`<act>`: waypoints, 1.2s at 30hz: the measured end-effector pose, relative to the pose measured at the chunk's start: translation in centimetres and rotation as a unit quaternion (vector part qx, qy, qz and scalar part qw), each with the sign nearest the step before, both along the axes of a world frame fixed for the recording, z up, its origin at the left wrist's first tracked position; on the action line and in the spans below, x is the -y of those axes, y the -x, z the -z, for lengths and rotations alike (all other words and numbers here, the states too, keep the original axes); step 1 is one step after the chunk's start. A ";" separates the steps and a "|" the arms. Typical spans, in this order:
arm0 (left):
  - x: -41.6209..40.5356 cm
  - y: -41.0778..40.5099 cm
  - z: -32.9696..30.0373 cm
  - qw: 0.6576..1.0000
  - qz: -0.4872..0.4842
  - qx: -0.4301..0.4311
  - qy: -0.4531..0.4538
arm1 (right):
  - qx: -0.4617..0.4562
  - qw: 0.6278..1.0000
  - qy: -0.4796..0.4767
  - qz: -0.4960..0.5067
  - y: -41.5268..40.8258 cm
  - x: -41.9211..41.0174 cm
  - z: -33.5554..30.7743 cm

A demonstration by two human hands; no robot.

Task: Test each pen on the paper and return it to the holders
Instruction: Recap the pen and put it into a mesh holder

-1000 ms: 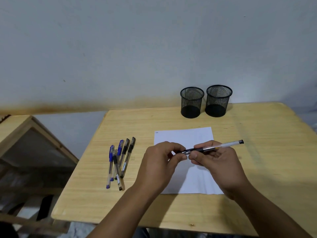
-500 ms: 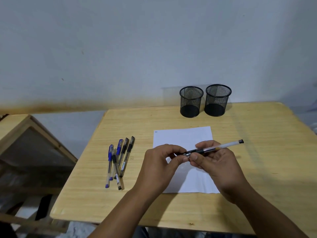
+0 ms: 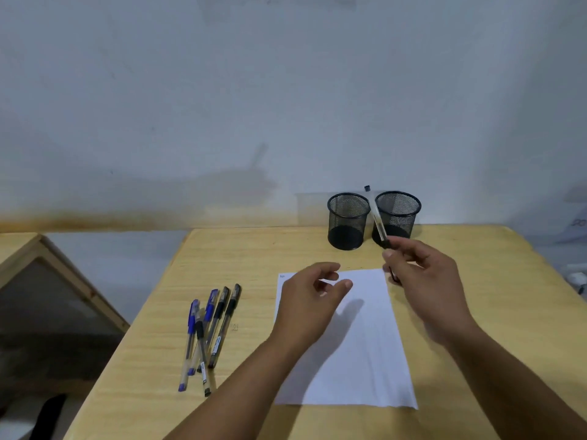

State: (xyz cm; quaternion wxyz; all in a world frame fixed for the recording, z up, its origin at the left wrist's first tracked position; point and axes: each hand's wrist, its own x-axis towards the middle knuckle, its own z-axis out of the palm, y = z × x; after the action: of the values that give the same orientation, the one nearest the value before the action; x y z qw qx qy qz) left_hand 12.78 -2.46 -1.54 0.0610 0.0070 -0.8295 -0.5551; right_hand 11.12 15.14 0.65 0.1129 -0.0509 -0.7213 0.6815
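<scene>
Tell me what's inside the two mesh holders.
Left holder and right holder: only dark bottoms show, no pens. The pen held by the right hand crosses in front, hiding a strip.

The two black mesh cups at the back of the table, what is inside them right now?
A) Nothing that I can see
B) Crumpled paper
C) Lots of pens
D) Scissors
A: both mesh holders, the left one and the right one, show only their dark bottoms through the mesh, while the right hand holds a pen in front of them, not in either.
</scene>
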 end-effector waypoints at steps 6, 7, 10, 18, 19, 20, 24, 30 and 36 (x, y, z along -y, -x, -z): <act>-0.3 7.9 -0.6 0.999 -0.039 0.011 -0.024 | -0.016 0.968 -0.249 0.021 6.6 -3.0 -2.1; -0.4 9.2 -0.5 0.999 -0.045 0.014 -0.012 | -0.019 0.959 -0.282 0.016 7.5 -3.2 -2.4; -0.8 12.9 0.3 0.997 -0.051 0.039 0.031 | -0.029 0.942 -0.333 0.003 10.2 -3.4 -3.3; -1.7 17.1 1.5 0.997 -0.039 0.020 0.057 | -0.048 0.902 -0.427 -0.041 15.3 -1.3 -3.8; -1.8 17.3 1.6 0.998 -0.038 0.014 0.048 | -0.047 0.897 -0.437 -0.049 15.7 -1.0 -3.6; -1.9 17.3 1.7 0.999 -0.036 0.010 0.038 | -0.046 0.892 -0.446 -0.055 16.0 -0.8 -3.4; -2.1 17.1 1.7 0.999 -0.033 0.004 0.008 | -0.042 0.875 -0.476 -0.075 16.4 0.0 -2.8; -1.9 16.5 1.4 0.999 -0.028 0.004 0.029 | -0.052 0.873 -0.479 -0.076 15.6 0.0 -2.2; 0.4 13.3 0.3 0.998 -0.027 0.034 0.049 | -0.146 0.868 -0.474 0.001 12.2 -0.7 -1.9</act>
State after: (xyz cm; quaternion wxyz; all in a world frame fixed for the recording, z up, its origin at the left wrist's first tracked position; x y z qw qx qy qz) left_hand -0.48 -2.90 -1.84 0.0480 0.0450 -0.8570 -0.5110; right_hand -1.03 15.82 2.51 0.2281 0.1077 -0.9329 0.2571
